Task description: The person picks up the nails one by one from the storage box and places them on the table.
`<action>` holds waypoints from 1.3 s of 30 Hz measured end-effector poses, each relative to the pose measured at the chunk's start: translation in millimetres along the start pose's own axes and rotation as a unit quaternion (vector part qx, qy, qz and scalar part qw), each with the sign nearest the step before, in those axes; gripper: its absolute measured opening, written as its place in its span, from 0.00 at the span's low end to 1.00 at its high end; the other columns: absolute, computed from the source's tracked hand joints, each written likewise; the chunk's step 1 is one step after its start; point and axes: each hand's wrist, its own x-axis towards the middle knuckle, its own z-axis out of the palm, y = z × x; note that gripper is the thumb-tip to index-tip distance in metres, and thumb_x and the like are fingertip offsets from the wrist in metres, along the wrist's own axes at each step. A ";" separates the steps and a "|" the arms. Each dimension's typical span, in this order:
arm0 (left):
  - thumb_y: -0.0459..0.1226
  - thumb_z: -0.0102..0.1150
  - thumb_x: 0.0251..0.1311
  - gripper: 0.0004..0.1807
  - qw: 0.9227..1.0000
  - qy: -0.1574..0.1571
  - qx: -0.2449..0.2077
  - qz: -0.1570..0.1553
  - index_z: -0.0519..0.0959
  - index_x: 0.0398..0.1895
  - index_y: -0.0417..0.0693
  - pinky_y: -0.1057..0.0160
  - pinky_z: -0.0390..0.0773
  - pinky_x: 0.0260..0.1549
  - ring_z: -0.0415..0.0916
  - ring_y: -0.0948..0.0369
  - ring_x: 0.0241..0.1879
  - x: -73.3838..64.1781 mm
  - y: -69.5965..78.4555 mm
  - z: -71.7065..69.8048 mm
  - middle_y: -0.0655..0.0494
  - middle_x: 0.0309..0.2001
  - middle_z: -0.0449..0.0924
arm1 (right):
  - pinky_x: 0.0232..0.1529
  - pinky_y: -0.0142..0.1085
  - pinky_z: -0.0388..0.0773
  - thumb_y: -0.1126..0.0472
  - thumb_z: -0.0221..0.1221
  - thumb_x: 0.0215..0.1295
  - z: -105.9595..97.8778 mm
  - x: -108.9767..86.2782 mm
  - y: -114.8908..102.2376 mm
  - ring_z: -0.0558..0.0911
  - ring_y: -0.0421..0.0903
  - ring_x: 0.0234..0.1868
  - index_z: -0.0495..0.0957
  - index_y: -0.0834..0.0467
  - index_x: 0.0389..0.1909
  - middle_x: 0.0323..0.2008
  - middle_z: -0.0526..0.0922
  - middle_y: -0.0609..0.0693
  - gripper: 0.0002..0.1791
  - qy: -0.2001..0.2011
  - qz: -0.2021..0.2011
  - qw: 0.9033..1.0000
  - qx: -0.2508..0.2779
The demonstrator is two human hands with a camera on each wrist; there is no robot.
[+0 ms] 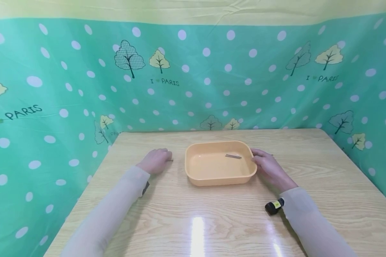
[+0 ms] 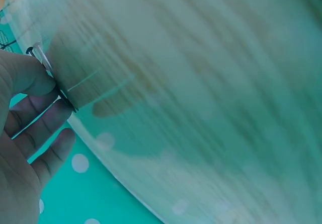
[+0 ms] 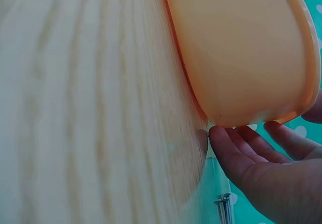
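Observation:
A peach-coloured plastic tray (image 1: 209, 179) stands on the table with several thin nails (image 1: 233, 156) lying in its right part. My left hand (image 1: 156, 161) is at the table surface, left of the tray. Between its thumb and fingertips it pinches a dark nail (image 2: 61, 90), seen with its head up and its point by the table. My right hand (image 1: 270, 168) holds the tray's right end. In the right wrist view its thumb is over the rim, and its fingers (image 3: 251, 148) bear against the outer wall near the base.
More nails (image 3: 224, 209) lie on the wooden table (image 1: 167, 214) beyond my right hand, mostly hidden by it in the head view. A green dotted cloth (image 1: 209, 82) hangs behind the table and along its sides. Black wrist cameras (image 1: 274, 206) sit below both sleeves.

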 end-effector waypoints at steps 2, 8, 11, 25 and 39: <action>0.41 0.56 0.65 0.07 1.000 0.000 -0.001 -0.001 0.79 0.31 0.49 0.60 0.73 0.29 0.66 0.60 0.25 -0.5 -0.3 -0.6 0.59 0.26 0.70 | 0.57 0.38 0.73 0.66 0.43 0.67 0.3 0.0 0.0 0.66 0.60 0.65 0.50 0.65 0.72 0.70 0.55 0.64 0.32 0.000 0.000 1.000 0.002; 0.41 0.55 0.65 0.08 1.000 0.001 -0.007 -0.008 0.78 0.30 0.49 0.60 0.73 0.29 0.67 0.60 0.25 -1.7 -2.6 0.4 0.59 0.26 0.70 | 0.58 0.40 0.72 0.66 0.43 0.67 1.2 -0.3 -0.3 0.67 0.59 0.64 0.50 0.65 0.72 0.70 0.56 0.64 0.32 0.001 0.003 1.000 -0.001; 0.41 0.55 0.65 0.08 1.000 -0.001 -0.009 -0.010 0.77 0.30 0.49 0.61 0.73 0.29 0.67 0.60 0.25 -1.8 -4.3 2.1 0.59 0.26 0.70 | 0.58 0.40 0.72 0.66 0.43 0.67 1.6 -0.4 -0.3 0.67 0.59 0.64 0.50 0.65 0.73 0.70 0.56 0.64 0.32 0.000 0.002 1.000 -0.004; 0.33 0.55 0.62 0.05 1.000 -0.006 0.009 0.000 0.79 0.39 0.46 0.59 0.78 0.36 0.76 0.57 0.34 3.9 -1.0 -10.1 0.55 0.34 0.76 | 0.59 0.40 0.72 0.66 0.44 0.67 0.3 -0.3 0.1 0.66 0.59 0.65 0.50 0.65 0.73 0.70 0.56 0.63 0.32 -0.002 -0.001 1.000 -0.005; 0.29 0.58 0.54 0.12 0.999 0.021 0.015 0.031 0.80 0.43 0.43 0.59 0.79 0.39 0.78 0.55 0.37 14.6 16.6 -37.3 0.52 0.39 0.79 | 0.57 0.39 0.73 0.66 0.43 0.68 0.0 -0.1 0.4 0.67 0.59 0.64 0.50 0.65 0.72 0.70 0.56 0.63 0.32 -0.002 -0.003 1.000 0.000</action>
